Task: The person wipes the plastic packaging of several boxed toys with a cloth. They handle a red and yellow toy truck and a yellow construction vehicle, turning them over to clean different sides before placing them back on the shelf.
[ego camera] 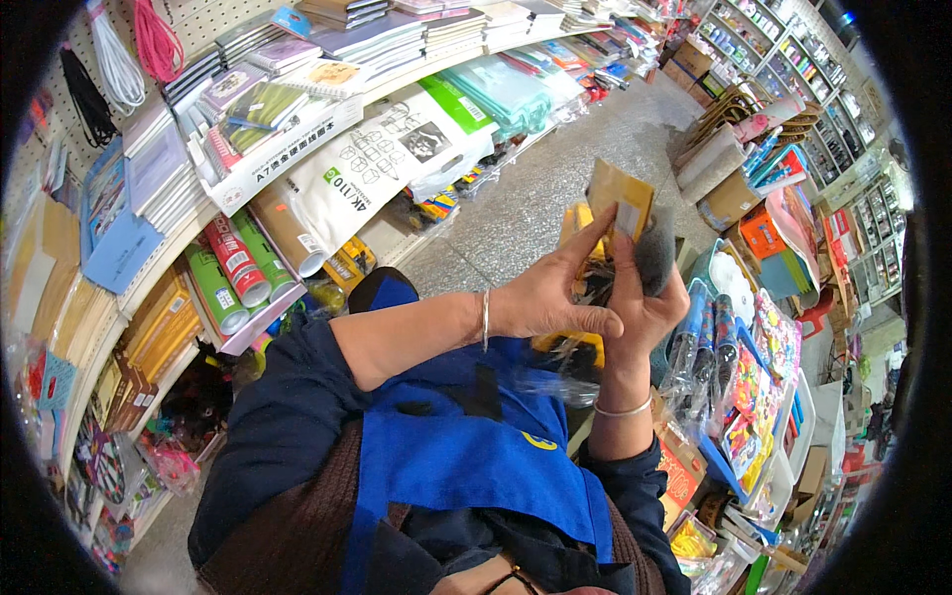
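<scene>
My left hand [535, 301] reaches in from the left, its index finger against the lower edge of a flat yellow-brown packet [621, 195]. A white patch shows near the packet's bottom. My right hand [645, 305] is raised close beside it, with a finger on the same packet. A dark grey oval pad [656, 253], felt-like or spongy, sits between the fingers of the right hand. Partly hidden behind and below both hands are yellow items [579, 346] with clear plastic wrap; what they are, I cannot tell.
Shelves on the left carry notebooks [375, 37], a white paper pack [401, 149] and cardboard tubes [236, 260]. Bagged goods [751, 379], a blue tray [718, 465] and cartons [720, 208] crowd the right side. A speckled floor [513, 186] runs between them.
</scene>
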Demonstrator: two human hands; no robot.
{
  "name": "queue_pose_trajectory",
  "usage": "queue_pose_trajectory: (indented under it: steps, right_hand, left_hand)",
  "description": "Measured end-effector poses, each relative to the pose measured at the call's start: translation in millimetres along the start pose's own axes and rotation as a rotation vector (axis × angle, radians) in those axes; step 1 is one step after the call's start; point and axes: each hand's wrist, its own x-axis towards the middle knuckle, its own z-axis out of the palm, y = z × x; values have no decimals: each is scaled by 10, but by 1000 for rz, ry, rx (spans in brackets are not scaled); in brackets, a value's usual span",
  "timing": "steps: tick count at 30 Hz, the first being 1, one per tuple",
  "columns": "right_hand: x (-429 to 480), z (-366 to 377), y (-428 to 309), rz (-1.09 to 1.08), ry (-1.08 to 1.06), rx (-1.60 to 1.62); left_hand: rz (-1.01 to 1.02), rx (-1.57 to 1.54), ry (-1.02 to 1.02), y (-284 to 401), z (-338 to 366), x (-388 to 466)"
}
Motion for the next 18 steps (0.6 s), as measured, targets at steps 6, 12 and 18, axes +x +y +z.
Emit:
queue_pose_trajectory:
  steps: [6, 12, 18]
  right_hand:
    - [-139, 22, -43, 338, -180, 100]
    - [-163, -27, 309, 633, -300, 443]
    - [-118, -327, 865, 910, -183, 1661]
  left_hand:
    - [-114, -208, -46, -156, -89, -96]
    - [-267, -173, 248, -270, -238, -152]
    - [-341, -99, 331, -339, -374, -248]
